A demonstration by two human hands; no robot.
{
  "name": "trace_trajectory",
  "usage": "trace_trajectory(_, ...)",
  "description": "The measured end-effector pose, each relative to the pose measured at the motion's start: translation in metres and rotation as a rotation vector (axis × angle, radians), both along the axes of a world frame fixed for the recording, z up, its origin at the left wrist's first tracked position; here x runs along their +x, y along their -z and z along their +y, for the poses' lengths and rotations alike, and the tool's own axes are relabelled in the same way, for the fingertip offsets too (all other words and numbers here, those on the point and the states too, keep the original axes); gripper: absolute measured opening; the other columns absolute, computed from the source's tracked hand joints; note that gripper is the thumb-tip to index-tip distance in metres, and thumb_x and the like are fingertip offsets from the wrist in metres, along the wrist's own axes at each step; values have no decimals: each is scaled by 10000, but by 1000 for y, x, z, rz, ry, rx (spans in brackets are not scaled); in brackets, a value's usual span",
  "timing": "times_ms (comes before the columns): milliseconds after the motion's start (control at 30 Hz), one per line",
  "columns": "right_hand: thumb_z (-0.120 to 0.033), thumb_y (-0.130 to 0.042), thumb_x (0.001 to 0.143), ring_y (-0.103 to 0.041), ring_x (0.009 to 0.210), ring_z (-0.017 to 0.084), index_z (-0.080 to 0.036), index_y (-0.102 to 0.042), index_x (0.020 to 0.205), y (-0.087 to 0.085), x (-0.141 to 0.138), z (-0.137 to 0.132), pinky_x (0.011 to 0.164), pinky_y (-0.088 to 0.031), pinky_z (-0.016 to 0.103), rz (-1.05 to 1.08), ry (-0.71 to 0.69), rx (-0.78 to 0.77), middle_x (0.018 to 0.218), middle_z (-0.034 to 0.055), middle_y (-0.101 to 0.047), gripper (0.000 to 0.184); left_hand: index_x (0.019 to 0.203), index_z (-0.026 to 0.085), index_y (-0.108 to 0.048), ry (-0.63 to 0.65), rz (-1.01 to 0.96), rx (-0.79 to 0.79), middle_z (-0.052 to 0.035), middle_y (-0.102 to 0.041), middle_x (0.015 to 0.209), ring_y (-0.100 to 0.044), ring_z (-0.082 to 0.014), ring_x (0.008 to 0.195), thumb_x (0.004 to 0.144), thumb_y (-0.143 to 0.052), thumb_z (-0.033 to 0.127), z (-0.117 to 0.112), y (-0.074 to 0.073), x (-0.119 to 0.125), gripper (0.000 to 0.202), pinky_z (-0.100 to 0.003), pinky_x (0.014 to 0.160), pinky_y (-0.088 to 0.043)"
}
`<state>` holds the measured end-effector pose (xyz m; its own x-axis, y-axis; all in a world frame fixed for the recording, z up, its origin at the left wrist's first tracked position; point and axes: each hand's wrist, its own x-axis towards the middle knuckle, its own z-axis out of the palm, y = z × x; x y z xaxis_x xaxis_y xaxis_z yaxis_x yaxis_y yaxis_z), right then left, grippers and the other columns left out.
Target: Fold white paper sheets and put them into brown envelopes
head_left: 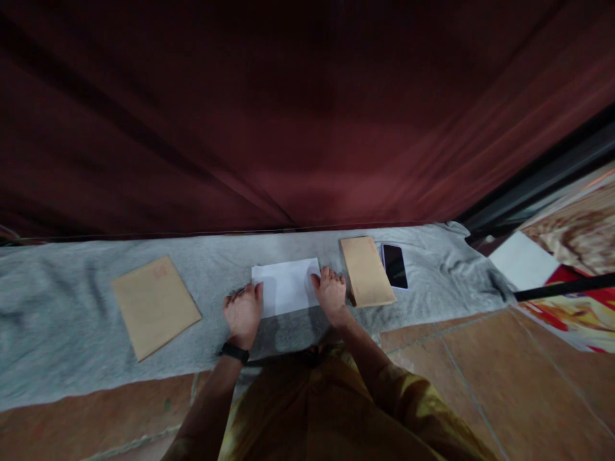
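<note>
A white sheet of paper (288, 288) lies in front of me on the grey cloth, seemingly folded, with a second edge showing at its top left. My left hand (244, 312) grips its left edge, thumb on top and fingers curled. At the right edge, my right hand (331, 293) has its thumb on the paper and its fingers bent; their undersides are hidden. Just right of that hand rests a stack of brown envelopes (368, 272). Farther left, apart from both hands, lies another brown envelope (156, 307) with faint red print near its top corner.
The grey cloth (211, 256) covers a long narrow surface. A phone (395, 266) with a dark screen lies beside the envelope stack. A dark red curtain (307, 141) hangs behind. Tiled floor (528, 378) runs along the front; a black bar (567, 287) and colourful printed sheets (576, 314) are at right.
</note>
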<state>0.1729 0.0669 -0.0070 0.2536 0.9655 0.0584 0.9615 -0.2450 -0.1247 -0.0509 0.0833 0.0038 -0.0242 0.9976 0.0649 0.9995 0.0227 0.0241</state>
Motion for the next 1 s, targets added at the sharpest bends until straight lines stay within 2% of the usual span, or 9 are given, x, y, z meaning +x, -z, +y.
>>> trace_trajectory(200,-433,-393,1074,-664,1014,275,-133,-565,1247,6,1,-1,938,-451,418,5,-11,30,1093,184,-703,387,996,139,-707,-7,-5,-6,-176,-749,851,-699,-285,873,1039,-237,465,0,1,1,575,-392,859,-432)
trace_trajectory(433,-453,-397,1069,-661,992,274,-132,-559,1267,9,2,0,910,-447,402,12,-11,61,1072,181,-703,410,1050,111,-686,-97,-35,-65,-176,-734,832,-695,-293,851,1029,-263,484,2,-7,4,565,-414,866,-445)
trace_trajectory(533,-445,-388,1070,-663,985,277,-122,-565,1271,9,2,0,903,-450,406,14,-22,65,1076,194,-703,420,1138,68,-652,-109,-45,6,-211,-728,941,-679,-335,956,1021,-284,500,2,-11,4,580,-459,917,-445)
trace_trajectory(600,-438,-382,1072,-664,997,282,-116,-562,1286,9,2,0,907,-448,413,11,-27,53,1097,202,-699,427,1217,53,-623,-32,-56,104,-244,-698,1127,-627,-365,1130,1023,-298,476,-2,-14,9,568,-516,1025,-402)
trace_trajectory(633,-436,-380,1073,-664,1006,283,-113,-555,1301,9,2,0,913,-445,417,9,-28,50,1109,202,-696,432,1272,58,-601,46,-69,146,-251,-660,1244,-578,-368,1232,1028,-301,451,-6,-14,14,551,-541,1091,-354)
trace_trajectory(733,-433,-369,1078,-662,1022,281,-114,-535,1331,8,1,-1,927,-435,414,7,-27,53,1124,193,-693,440,1445,123,-501,342,-150,169,-192,-484,1536,-373,-310,1474,1041,-304,369,-22,-9,35,512,-526,1229,-205)
trace_trajectory(800,-433,-367,1078,-662,1018,279,-120,-544,1314,8,1,-2,922,-436,407,11,-26,53,1116,186,-696,430,1500,153,-457,431,-201,129,-152,-412,1607,-290,-297,1528,1036,-327,359,-34,0,50,524,-506,1242,-214)
trace_trajectory(900,-430,-375,1076,-658,1025,279,-126,-556,1290,7,1,-2,923,-437,402,16,-23,43,1116,185,-696,414,1541,176,-415,446,-224,61,-131,-350,1647,-243,-310,1550,1028,-344,362,-45,16,62,551,-552,1238,-226)
trace_trajectory(1000,-427,-385,1074,-659,1027,274,-132,-561,1282,4,1,-2,939,-436,403,27,-15,30,1119,181,-697,402,1554,182,-402,424,-211,44,-122,-349,1647,-228,-314,1555,1028,-340,365,-47,26,62,560,-572,1242,-211)
